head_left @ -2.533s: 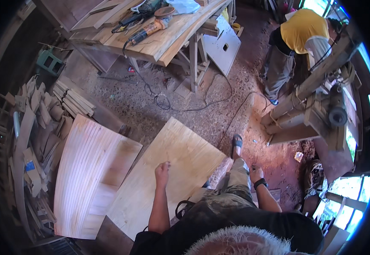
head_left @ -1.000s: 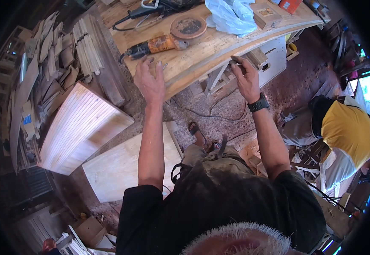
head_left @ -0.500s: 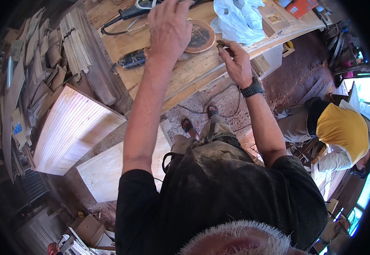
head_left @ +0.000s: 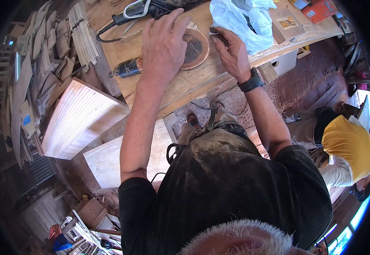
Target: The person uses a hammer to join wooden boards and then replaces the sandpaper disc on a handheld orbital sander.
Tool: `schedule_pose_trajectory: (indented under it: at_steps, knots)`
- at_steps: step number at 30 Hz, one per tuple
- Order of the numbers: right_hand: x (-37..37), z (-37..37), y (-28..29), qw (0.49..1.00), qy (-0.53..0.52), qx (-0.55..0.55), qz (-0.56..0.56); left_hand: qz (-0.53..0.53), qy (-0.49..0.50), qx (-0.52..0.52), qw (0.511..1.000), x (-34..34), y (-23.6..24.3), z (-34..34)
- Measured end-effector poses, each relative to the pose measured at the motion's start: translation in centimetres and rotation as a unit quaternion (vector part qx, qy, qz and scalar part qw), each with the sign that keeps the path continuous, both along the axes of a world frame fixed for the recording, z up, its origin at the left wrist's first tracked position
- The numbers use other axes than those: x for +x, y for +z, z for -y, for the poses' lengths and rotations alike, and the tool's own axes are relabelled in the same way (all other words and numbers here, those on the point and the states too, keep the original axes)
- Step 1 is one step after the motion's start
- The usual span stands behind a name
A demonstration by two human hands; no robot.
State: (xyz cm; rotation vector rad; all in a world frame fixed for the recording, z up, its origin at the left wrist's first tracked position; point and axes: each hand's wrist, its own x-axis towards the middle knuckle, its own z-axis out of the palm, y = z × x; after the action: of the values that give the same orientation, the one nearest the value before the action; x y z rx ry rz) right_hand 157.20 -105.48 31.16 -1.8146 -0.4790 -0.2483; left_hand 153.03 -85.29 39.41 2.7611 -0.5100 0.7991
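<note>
The person's L hand (head_left: 165, 49) is over the middle of the grinder (head_left: 127, 69), w/ fingers spread out and not wrapped round a thing. Can't tell if the palm touches it. The grinder lies on the wood bench (head_left: 189, 90): its dark handle pokes out to the left of the L wrist, & its big round disc (head_left: 197, 47), brown w/ a dark middle, shows to the right of the L hand.

The R hand (head_left: 231, 51) is btwn the disc & a pale blue plastic bag (head_left: 259, 36), w/ fingers bent & thumb nr them. Can't tell if it's gripping a small thing. A black watch (head_left: 251, 81) is on the R wrist.

Past the L fingers is a black tool (head_left: 139, 12) w/ a cord. Right of the bag sit a wood block (head_left: 286, 23) w/ a label & a red-orange box (head_left: 320, 10).

Below the bench, on the left, are a striped wood panel (head_left: 80, 119) & a flat pale board (head_left: 108, 163), nr a pile of wood scraps (head_left: 44, 63). Over on the right, a co-worker in a yellow top (head_left: 348, 142) bends down.
</note>
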Motion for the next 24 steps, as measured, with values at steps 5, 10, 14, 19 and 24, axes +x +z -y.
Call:
schedule_pose_trajectory:
  at_steps: [5, 10, 14, 19, 24]
  knots:
    - [3.3, -1.4, -1.4, 0.997, 0.013, -0.044, 0.064, -0.012, 0.02, 0.024, 0.999, 0.1, -0.4, 0.1]
    - [6.4, -3.3, -2.7, 0.982, 0.042, -0.127, 0.13, -0.017, 0.022, -0.04, 0.999, -0.2, -1.1, -0.3]
    - [7.5, -4.1, -2.9, 0.954, 0.079, -0.261, 0.126, 0.001, 0.027, -0.137, 0.99, -0.2, -2.0, -1.9]
    - [7.7, -4.5, -2.8, 0.956, 0.071, -0.26, 0.119, -0.168, 0.139, -0.262, 0.94, -0.2, -3.1, -5.7]
    - [8.1, -4.6, -3.5, 0.966, 0.066, -0.232, 0.097, -0.35, 0.143, -0.198, 0.904, 3.1, -4.9, -7.5]
